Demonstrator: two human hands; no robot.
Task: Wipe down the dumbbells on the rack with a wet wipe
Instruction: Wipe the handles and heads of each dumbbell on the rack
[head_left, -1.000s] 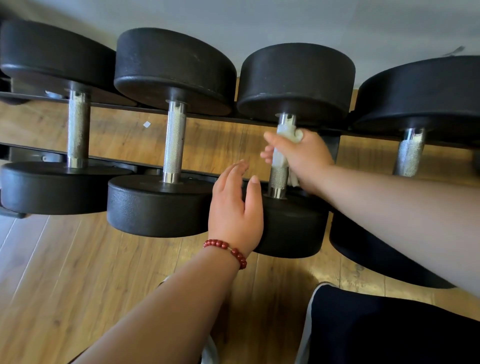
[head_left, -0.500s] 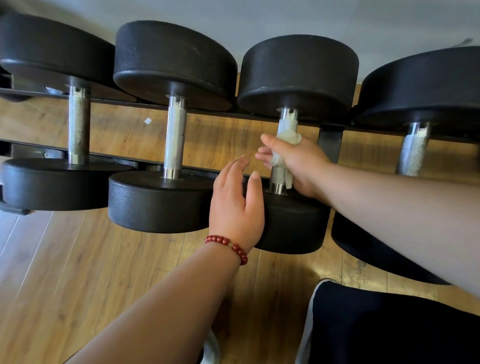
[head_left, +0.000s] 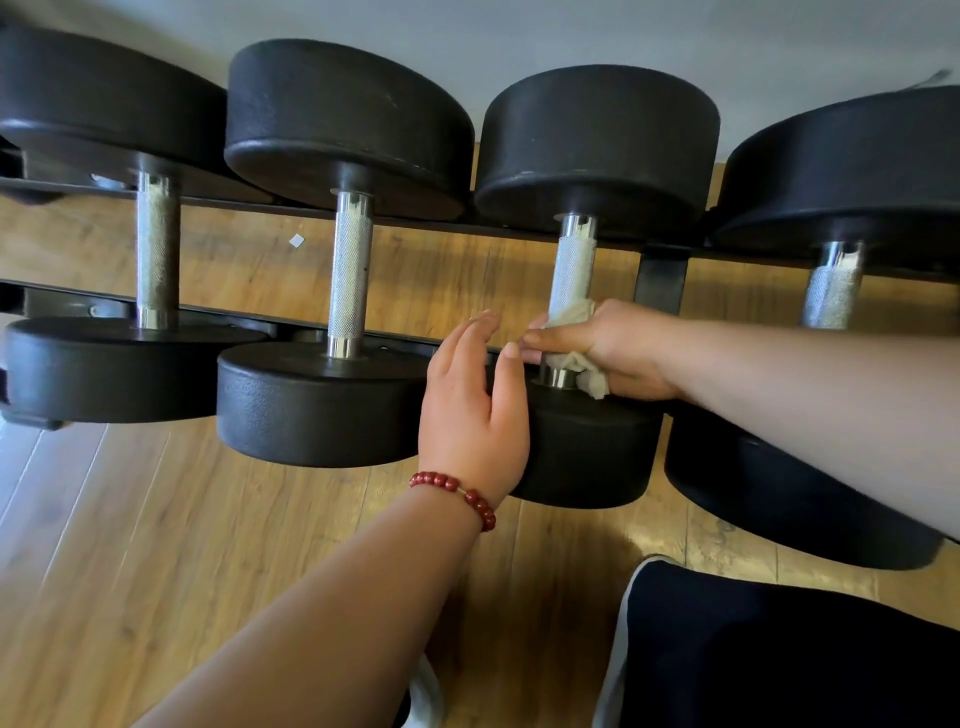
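My right hand (head_left: 608, 348) grips the wet wipe (head_left: 584, 371), bunched around the near end of the knurled handle (head_left: 574, 265) of the 3rd dumbbell (head_left: 597, 145) from the left, just above its near head (head_left: 592, 452). My left hand (head_left: 475, 410) is open, fingers straight and together, resting against the left side of that near head, thumb close to my right fingertips. A red bead bracelet (head_left: 457, 488) circles my left wrist. This is 1 of 4 lying side by side across the black rack (head_left: 662, 278), above the wooden floor (head_left: 156, 519).
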